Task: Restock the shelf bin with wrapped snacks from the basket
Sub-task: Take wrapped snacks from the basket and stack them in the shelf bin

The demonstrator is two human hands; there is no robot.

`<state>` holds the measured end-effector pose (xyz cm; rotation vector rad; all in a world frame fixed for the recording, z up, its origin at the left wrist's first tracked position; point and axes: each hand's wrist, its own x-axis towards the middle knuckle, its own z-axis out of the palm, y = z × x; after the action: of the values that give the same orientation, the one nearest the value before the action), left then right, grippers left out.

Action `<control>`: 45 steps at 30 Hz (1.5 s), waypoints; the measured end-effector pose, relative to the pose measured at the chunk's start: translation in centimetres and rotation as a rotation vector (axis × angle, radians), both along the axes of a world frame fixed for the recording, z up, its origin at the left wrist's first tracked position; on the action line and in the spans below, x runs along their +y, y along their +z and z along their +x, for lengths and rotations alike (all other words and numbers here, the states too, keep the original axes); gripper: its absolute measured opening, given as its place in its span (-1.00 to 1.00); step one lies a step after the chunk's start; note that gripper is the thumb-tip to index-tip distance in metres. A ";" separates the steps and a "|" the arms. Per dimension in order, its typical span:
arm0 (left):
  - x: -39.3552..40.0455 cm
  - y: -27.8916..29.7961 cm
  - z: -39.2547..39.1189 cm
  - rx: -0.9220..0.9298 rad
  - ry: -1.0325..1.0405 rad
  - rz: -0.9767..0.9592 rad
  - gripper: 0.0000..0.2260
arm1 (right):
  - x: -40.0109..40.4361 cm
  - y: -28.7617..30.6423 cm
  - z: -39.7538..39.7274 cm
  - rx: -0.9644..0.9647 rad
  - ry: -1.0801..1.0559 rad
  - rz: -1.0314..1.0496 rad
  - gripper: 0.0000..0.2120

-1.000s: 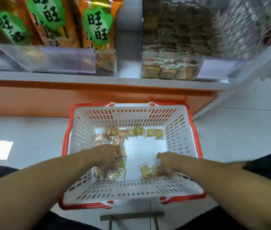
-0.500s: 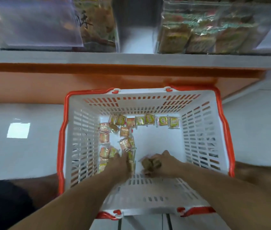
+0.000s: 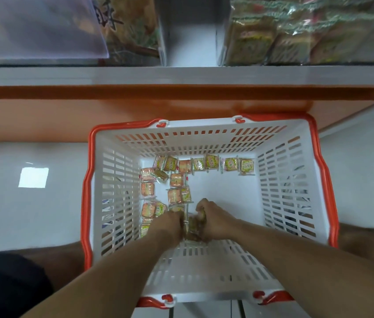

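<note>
Crouched over a white basket with an orange rim on the shop floor, a person brings both hands together at its near end. The left hand and right hand meet knuckle to knuckle, fingers curled round a small clutch of wrapped snacks pressed between them; how many they hold cannot be told.

Just beyond the hands and to their left, more of the little square packets lie loose on the basket bottom, clear wrappers over orange-and-green labels, some flat, some tipped on edge. Farther off, a ragged row of packets runs along the far wall. The bottom to the right of the hands is bare white plastic.

Beyond the basket and above the hands, past the orange base panel, the shelf carries a clear bin up and to the right, already holding stacked packets of the same look.

The job appears partly done: by this view, a handful is gathered but not yet lifted, and a good two dozen packets seemingly remain to be moved.
</note>
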<state>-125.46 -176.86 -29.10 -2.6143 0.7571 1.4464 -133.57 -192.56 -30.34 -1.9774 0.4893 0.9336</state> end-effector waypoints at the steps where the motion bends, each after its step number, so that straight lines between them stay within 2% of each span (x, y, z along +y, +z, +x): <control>1: 0.1 -0.1 -0.2 -0.018 -0.040 -0.014 -0.86 | 0.2 0.0 0.3 0.005 0.012 0.022 -0.25; 3: 0.2 -0.4 -0.4 -0.033 -0.123 0.004 -0.80 | 0.5 0.0 0.8 0.043 0.039 0.049 -0.23; 7: 0.1 -1.0 -0.3 -0.077 -0.212 0.064 -0.73 | 1.4 -0.2 0.9 0.039 -0.045 -0.027 -0.62; 10: 0.2 -1.2 0.1 -0.136 -0.280 0.071 -0.62 | 2.4 -0.2 0.3 0.001 -0.054 -0.123 -0.56; 13: 0.4 -1.1 0.5 -0.140 -0.350 0.074 -0.56 | 2.5 0.0 0.7 0.009 -0.044 -0.076 -0.47; 17: 0.3 -0.3 0.7 -0.111 -0.348 0.016 -0.68 | 1.5 0.3 1.5 0.043 -0.109 0.053 -0.67; 20: 0.5 0.2 1.0 -0.010 -0.153 -0.065 -0.82 | 0.7 0.7 1.9 0.201 -0.309 0.210 -0.67; 22: 0.5 0.6 1.6 0.111 0.041 -0.112 -0.80 | -0.1 1.1 2.0 0.281 -0.386 0.297 -0.66; 26: -0.6 2.1 3.3 0.268 0.201 -0.205 -0.60 | -1.9 2.4 2.9 0.299 -0.415 0.349 -0.63; 31: -2.6 4.8 4.6 0.509 0.665 -0.278 -0.64 | -4.5 6.0 4.3 0.314 -0.442 0.364 -0.61; 33: -3.2 5.8 4.9 0.597 0.776 -0.306 -0.67 | -5.2 8.1 4.9 0.293 -0.404 0.337 -0.63; 36: -3.9 7.7 5.1 0.811 0.859 -0.359 -0.80 | -5.6 11.7 5.8 0.218 -0.286 0.240 -0.65; 38: -4.1 9.3 5.3 0.893 0.871 -0.401 -0.75 | -5.7 14.3 6.4 0.180 -0.238 0.208 -0.68; 41: -4.4 11.7 6.0 0.969 0.918 -0.448 -0.54 | -6.4 18.7 7.0 0.151 -0.163 0.173 -0.70; 45: -5.3 16.5 7.7 0.939 0.851 -0.507 -0.62 | -8.3 24.6 7.0 0.042 -0.144 0.058 -0.68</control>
<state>-117.73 -182.17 -12.60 -2.5944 -0.0934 3.1887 -126.60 -200.88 -5.77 -1.8477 0.6139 0.8908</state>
